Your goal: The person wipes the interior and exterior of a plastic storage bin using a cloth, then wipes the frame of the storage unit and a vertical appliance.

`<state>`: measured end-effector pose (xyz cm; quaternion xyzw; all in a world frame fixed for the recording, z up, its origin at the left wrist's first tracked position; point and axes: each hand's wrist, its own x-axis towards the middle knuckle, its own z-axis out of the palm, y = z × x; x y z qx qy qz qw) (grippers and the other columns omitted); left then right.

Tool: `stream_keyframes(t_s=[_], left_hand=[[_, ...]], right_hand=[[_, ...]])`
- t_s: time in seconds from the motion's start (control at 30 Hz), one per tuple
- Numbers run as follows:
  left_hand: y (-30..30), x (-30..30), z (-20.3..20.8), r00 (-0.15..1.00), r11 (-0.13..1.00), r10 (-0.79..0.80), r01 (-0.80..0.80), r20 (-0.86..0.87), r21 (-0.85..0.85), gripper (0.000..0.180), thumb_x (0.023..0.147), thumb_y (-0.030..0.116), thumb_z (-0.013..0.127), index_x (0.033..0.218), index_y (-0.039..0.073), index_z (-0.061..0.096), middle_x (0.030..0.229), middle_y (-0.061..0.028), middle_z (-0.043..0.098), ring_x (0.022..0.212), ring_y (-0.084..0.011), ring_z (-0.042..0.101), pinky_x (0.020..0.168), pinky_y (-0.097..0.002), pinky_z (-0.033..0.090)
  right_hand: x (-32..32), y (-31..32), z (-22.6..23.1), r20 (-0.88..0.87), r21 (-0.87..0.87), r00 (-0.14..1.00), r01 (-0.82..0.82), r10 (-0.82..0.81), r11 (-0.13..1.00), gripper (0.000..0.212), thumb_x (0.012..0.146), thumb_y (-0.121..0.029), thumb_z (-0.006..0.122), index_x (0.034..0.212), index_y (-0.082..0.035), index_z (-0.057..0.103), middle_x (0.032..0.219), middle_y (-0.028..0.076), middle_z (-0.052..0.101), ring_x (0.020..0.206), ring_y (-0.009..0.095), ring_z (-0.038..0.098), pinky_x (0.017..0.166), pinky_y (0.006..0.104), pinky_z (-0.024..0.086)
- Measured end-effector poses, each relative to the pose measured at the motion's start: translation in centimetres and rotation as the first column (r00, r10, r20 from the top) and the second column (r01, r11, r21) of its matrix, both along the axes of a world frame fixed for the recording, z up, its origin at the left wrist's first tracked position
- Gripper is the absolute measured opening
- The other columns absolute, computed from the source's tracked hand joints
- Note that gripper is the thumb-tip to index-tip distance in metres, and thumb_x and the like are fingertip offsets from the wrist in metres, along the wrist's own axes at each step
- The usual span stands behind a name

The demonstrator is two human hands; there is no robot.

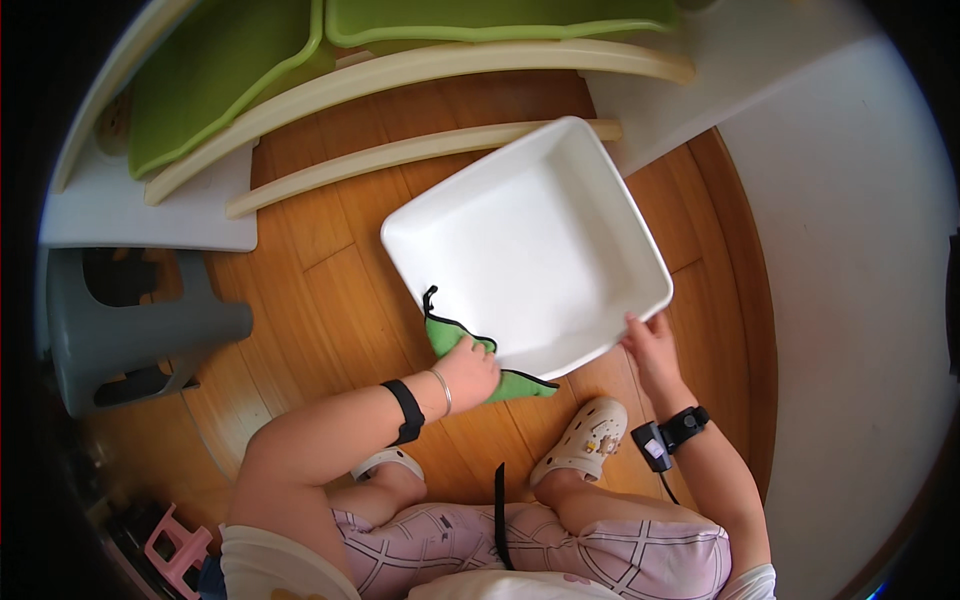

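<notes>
In front of me a white rectangular plastic bin [525, 235] is turned at an angle above the wooden floor, its hollow side facing me. My left hand [467, 368] is closed round a green cloth [445, 335] with black edging and presses it against the bin's near left rim. One black-trimmed corner of the cloth sticks up over that rim, and another hangs out to the right below my fingers. At the near right corner, my right hand [651, 350] grips the bin's rim, with the fingers partly hidden behind it.
A cream rack [420, 75] with green bins [240, 80] stands at the far side. To the left is a grey plastic stool [130, 325]; a small pink stool [178, 545] sits lower left. A white wall [850, 300] rises on the right. My feet wear beige clogs [583, 440].
</notes>
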<state>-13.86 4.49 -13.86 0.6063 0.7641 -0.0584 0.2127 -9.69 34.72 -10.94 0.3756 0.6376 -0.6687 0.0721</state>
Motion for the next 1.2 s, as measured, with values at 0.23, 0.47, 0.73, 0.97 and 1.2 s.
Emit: stream_keyframes(t_s=[0.23,0.47,0.73,0.97,1.2], left_hand=[[2.8,1.8,0.0,0.975,0.989,0.021,-0.053,0.22,0.138,0.02,0.08,0.015,0.054,0.094,0.003,0.063,0.092,-0.0098,0.062,0.088,-0.023,0.06,0.076,-0.0328,0.046],[-3.9,-5.8,0.2,0.972,0.988,0.15,-0.151,0.178,-0.009,0.026,0.076,0.009,0.062,0.101,0.004,0.06,0.104,-0.011,0.06,0.099,-0.024,0.059,0.083,-0.0361,0.046],[-5.5,-5.0,-0.5,0.925,0.926,0.367,-0.353,-0.096,0.131,0.023,0.074,0.004,0.058,0.097,0.001,0.058,0.094,-0.0126,0.057,0.094,-0.0266,0.054,0.084,-0.0368,0.043],[3.1,0.3,-0.3,0.851,0.879,0.431,-0.471,0.301,0.072,0.028,0.071,0.018,0.067,0.092,0.0,0.058,0.093,-0.0159,0.061,0.096,-0.032,0.057,0.084,-0.0414,0.045],[6.2,1.1,0.5,0.855,0.959,0.282,-0.244,0.435,-0.141,0.071,0.084,0.048,0.06,0.137,0.004,0.042,0.144,-0.0207,0.038,0.136,-0.0315,0.035,0.107,-0.0456,0.033]], right_hand=[[0.2,-2.5,-0.7,0.278,-0.227,0.955,-0.035,0.099,0.973,0.037,0.093,-0.016,0.055,0.125,-0.002,0.045,0.11,0.015,0.06,0.09,0.027,0.066,0.076,0.0406,0.058],[1.5,-1.7,-0.4,0.09,0.109,0.985,-0.154,0.144,0.982,0.03,0.091,-0.012,0.055,0.117,0.002,0.05,0.09,0.012,0.064,0.071,0.018,0.064,0.06,0.03,0.055],[0.8,-1.6,0.0,-0.056,0.365,0.979,-0.164,0.198,0.917,0.03,0.09,-0.014,0.058,0.115,0.001,0.054,0.079,0.008,0.064,0.065,0.013,0.059,0.061,0.0298,0.049],[0.0,-2.3,0.5,-0.004,0.356,0.988,-0.145,0.157,0.923,0.03,0.089,-0.013,0.058,0.117,-0.001,0.055,0.079,0.008,0.065,0.067,0.013,0.059,0.063,0.0296,0.049],[0.5,-1.6,-0.4,-0.028,0.371,0.989,-0.125,0.146,0.92,0.03,0.089,-0.013,0.057,0.116,0.0,0.055,0.077,0.007,0.064,0.066,0.012,0.057,0.062,0.0292,0.048]])
